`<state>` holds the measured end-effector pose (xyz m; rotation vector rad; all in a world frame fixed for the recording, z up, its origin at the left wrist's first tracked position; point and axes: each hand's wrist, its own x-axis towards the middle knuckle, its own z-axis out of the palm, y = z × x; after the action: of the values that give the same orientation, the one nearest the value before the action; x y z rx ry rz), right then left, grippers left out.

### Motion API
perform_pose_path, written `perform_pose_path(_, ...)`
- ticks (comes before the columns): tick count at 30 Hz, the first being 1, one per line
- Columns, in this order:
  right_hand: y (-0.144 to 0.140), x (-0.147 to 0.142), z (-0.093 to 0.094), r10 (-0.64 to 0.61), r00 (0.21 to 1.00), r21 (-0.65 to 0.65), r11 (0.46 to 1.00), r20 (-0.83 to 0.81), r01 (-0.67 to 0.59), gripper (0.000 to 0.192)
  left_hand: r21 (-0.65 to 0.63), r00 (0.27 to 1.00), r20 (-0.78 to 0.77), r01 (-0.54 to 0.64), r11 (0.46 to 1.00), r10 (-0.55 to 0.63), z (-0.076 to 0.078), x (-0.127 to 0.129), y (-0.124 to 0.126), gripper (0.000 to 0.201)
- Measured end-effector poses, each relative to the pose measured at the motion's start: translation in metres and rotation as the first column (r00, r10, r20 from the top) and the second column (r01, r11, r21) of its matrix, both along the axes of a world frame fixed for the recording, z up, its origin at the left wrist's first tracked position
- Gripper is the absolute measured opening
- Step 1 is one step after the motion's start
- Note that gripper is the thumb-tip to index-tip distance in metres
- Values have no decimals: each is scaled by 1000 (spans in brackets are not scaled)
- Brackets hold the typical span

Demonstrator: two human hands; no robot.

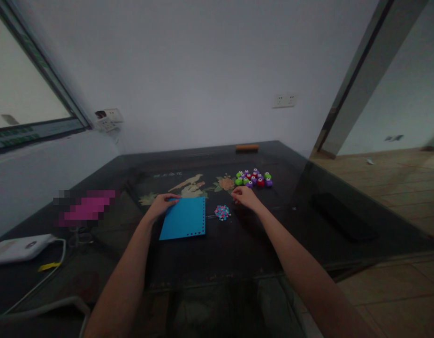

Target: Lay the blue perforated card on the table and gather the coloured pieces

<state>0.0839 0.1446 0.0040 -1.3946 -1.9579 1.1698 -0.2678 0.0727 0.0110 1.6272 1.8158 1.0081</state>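
While the left hand (163,204) rests flat on the top left corner of the blue sheet (184,218), its fingers spread and pinning rather than gripping, the right hand (245,195) hovers at about five o'clock from the cluster of small punches (254,178), fingers curled loosely; whether they pinch anything I cannot tell. The sheet lies on the dark glass counter (238,244), a row of punched holes along its right and bottom edges. Between the hands sits a little heap of coloured punched bits (222,212), just beside the sheet at three o'clock. The step in hand looks like hole punching around the border, with the sheet steadied. No container is in view; bits and punches lie loose on the counter.
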Motion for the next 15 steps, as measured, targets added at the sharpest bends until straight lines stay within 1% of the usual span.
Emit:
perform_pose_path(7, -2, 2, 4, 2, 997, 45, 999, 75, -6, 30, -43, 990, -128, 47, 998, -52, -2, -1, 3, 34)
perform_pose_path(15, 0, 1, 3, 16, 990, 44, 999, 144, -23, 30, -81, 976, -201, 74, 994, -89, 0, -2, -1, 31)
